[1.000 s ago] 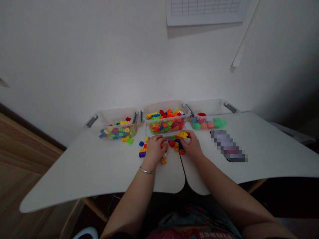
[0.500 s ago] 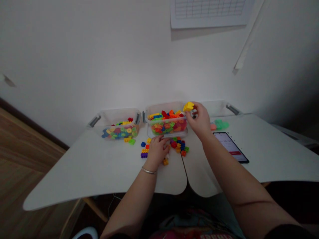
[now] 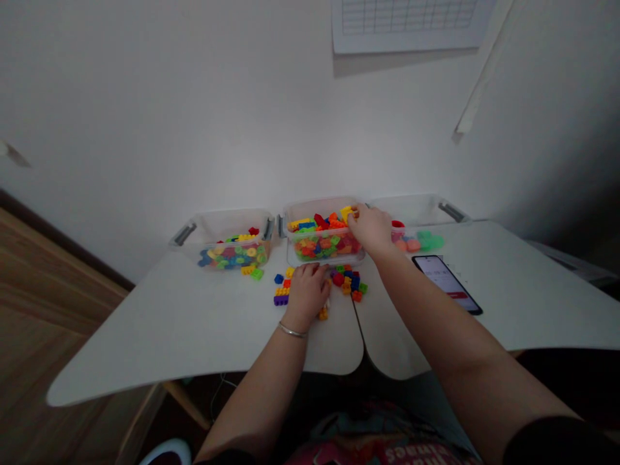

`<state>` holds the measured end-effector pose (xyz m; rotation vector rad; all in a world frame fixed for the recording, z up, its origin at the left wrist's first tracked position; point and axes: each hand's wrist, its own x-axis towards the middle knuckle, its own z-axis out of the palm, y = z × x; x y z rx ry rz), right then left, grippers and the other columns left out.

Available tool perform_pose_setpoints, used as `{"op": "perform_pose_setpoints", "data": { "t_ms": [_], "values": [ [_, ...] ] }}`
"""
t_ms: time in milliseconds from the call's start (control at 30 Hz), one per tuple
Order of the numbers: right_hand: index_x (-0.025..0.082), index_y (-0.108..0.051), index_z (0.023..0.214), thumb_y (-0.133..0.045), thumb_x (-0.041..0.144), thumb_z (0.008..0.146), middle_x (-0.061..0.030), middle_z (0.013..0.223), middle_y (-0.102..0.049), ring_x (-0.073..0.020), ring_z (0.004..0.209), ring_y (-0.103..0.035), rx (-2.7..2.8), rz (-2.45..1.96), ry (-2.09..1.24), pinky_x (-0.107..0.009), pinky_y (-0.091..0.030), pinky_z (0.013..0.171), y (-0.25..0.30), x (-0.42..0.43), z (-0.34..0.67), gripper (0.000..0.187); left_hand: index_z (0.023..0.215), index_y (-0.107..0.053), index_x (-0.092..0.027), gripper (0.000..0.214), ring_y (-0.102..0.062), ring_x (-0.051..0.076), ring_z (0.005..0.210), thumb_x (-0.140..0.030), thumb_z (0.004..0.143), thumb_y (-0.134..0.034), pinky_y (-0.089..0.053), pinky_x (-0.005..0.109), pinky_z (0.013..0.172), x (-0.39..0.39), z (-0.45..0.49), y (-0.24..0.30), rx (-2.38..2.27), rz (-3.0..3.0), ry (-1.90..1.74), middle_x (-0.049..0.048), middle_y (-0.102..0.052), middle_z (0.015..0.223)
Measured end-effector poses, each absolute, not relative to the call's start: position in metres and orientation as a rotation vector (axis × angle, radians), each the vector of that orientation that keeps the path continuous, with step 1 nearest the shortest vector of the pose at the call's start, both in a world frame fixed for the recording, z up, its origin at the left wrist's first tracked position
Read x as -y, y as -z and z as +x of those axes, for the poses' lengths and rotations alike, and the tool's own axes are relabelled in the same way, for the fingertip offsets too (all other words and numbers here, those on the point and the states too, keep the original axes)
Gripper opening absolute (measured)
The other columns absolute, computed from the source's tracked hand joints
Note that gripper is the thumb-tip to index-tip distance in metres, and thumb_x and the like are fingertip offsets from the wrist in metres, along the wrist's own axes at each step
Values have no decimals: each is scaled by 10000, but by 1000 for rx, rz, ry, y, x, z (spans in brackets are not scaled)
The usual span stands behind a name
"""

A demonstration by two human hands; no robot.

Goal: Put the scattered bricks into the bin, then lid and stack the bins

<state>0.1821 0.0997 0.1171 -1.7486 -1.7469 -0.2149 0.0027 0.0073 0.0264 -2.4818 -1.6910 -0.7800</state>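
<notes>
My right hand [image 3: 372, 227] pinches a yellow building block [image 3: 345, 214] at the right end of the middle clear box [image 3: 322, 205], level with its rim. Whether the block touches the pieces in the box, I cannot tell. Palm down, my left hand [image 3: 309, 289] rests over loose building blocks in front of that box, its fingers stretched forward; what lies under the palm is hidden. Beside it on the left are a purple block [image 3: 281, 301] and a blue piece [image 3: 279, 279]. To its right lies a cluster with a red piece [image 3: 338, 279] and a green block [image 3: 363, 289].
A left clear box [image 3: 232, 223] holds mixed colourful pieces, with a light green block [image 3: 256, 274] in front. The right clear box [image 3: 411, 205] contains red, coral and green pieces. A phone [image 3: 448, 284] lies on the white table [image 3: 194, 329], near a seam between two tabletops.
My right hand has moved left and slightly down with the yellow block, from beside the middle box to over its right end. My left hand stays almost in place.
</notes>
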Motion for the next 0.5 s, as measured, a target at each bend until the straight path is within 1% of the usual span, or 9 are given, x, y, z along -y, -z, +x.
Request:
{"op": "perform_pose_setpoints", "data": {
  "t_ms": [100, 167, 233, 300, 400, 467, 500],
  "values": [
    [153, -640, 1124, -512, 297, 854, -149, 968, -714, -297, 917, -648, 1724, -1606, 87, -448, -474, 859, -111, -104, 186, 332, 1246, -616, -194, 415, -516, 259, 1136, -222, 836, -556, -390, 432, 1040, -8, 3, -25, 1694, -2478, 766, 103, -625, 1208],
    [155, -624, 1108, -515, 291, 846, -145, 1062, -694, -295, 988, -629, 1713, -1455, 14, -446, -471, 900, -106, -104, 190, 315, 1244, -618, -183, 410, -517, 262, 1135, -223, 842, -549, -390, 435, 1041, -8, 3, -25, 1695, -2477, 765, 110, -625, 1213],
    [162, -607, 1097, -506, 268, 842, -143, 1165, -656, -288, 1084, -591, 1695, -1304, 17, -449, -443, 966, -100, -97, 194, 294, 1236, -623, -182, 401, -517, 264, 1133, -226, 844, -548, -392, 435, 1041, -7, 3, -25, 1692, -2478, 768, 110, -627, 1212],
    [177, -595, 1096, -503, 253, 844, -133, 1215, -627, -276, 1142, -555, 1675, -1204, 65, -446, -410, 1012, -92, -82, 198, 279, 1225, -630, -186, 393, -516, 263, 1134, -223, 841, -553, -390, 431, 1045, -7, 3, -26, 1688, -2476, 771, 107, -629, 1208],
    [194, -610, 1054, -506, 248, 857, -116, 1131, -648, -270, 1115, -555, 1699, -1154, 122, -446, -404, 1003, -72, -51, 200, 230, 1205, -644, -198, 376, -515, 262, 1138, -219, 838, -563, -386, 433, 1053, -7, 3, -25, 1682, -2466, 765, 102, -627, 1208],
    [202, -637, 995, -530, 240, 853, -100, 1059, -666, -266, 1076, -566, 1808, -1137, 112, -440, -415, 978, -54, -31, 198, 182, 1188, -652, -204, 359, -516, 262, 1140, -229, 840, -569, -391, 437, 1050, -8, 3, -24, 1677, -2460, 755, 97, -629, 1201],
    [206, -649, 980, -543, 237, 849, -94, 1058, -667, -261, 1058, -568, 1861, -1150, 95, -432, -425, 964, -45, -22, 196, 172, 1179, -656, -205, 347, -517, 261, 1141, -235, 844, -569, -396, 436, 1046, -8, 3, -23, 1672, -2458, 748, 96, -631, 1197]
  ]
}}
